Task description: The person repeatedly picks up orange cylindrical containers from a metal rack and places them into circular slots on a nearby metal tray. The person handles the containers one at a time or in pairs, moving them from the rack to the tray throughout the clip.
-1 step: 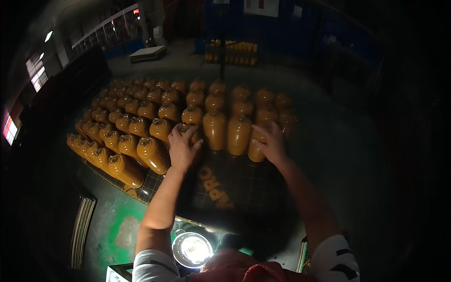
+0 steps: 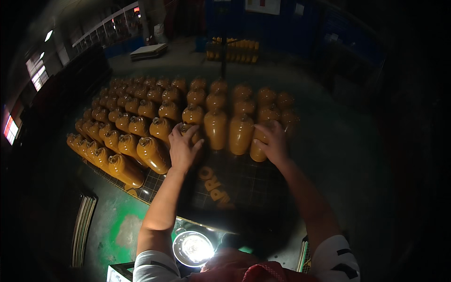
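Observation:
Many orange-brown, glossy bottles [image 2: 124,171] with small necks stand in rows on a dark, grid-marked board [image 2: 253,183]. My left hand [image 2: 184,145] curls its fingers and thumb around the upper part of a bottle in the front row, hiding most of it. On the right, my right hand [image 2: 273,141] grips another front-row bottle [image 2: 258,153] at its side, thumb toward me and fingers over its shoulder. Two upright bottles [image 2: 241,135] stand between my hands, untouched by either. Both hands rest at about the same distance from me.
A bright round lamp [image 2: 193,249] shines below the board's near edge. Stacked flat sheets [image 2: 84,230] stand at the lower left. Farther back are a pale stack of boards [image 2: 149,51], a rack of yellow pieces [image 2: 233,50] and a thin dark post [image 2: 223,61]. The right side is dark.

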